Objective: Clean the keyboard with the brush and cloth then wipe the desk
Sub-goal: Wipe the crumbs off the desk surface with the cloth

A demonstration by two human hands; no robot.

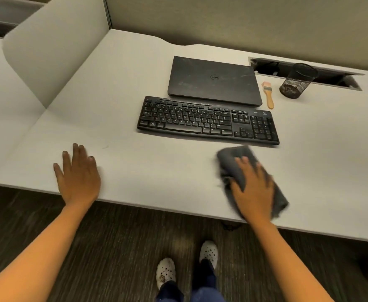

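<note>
Two bare hands are down on the desk point(135, 166), both on the near side of the keyboard point(208, 120). The left hand point(78, 177) lies flat w/ fingers straight & spread, palm on the bare desktop, well left of the keyboard & nearer the person; it holds nothing. The right hand point(254, 192) is just in front of the keyboard's right end, fingers straight & slightly fanned, pressing down on a dark grey cloth point(236, 153). The cloth is bunched under the palm & sticks out past the fingertips toward the keyboard & out to the right of the wrist. Its far edge comes close to the keyboard's front edge; can't tell if they touch, as hand & cloth are blurred.

The keyboard is black, full-size w/ numpad, lying flat & a bit skewed. Directly behind it sits a closed dark laptop point(213, 80), front edge just beside the keyboard's back edge. The brush point(268, 97), wooden handle & pale bristles, lies flat behind the keyboard's right end, just right of the laptop, bristles pointing away from the person; neither hand touches it. A black mesh cup point(296, 81) stands upright behind the keyboard's right corner, further right than the brush. A white divider panel point(54, 51) stands well left of the keyboard.
</note>
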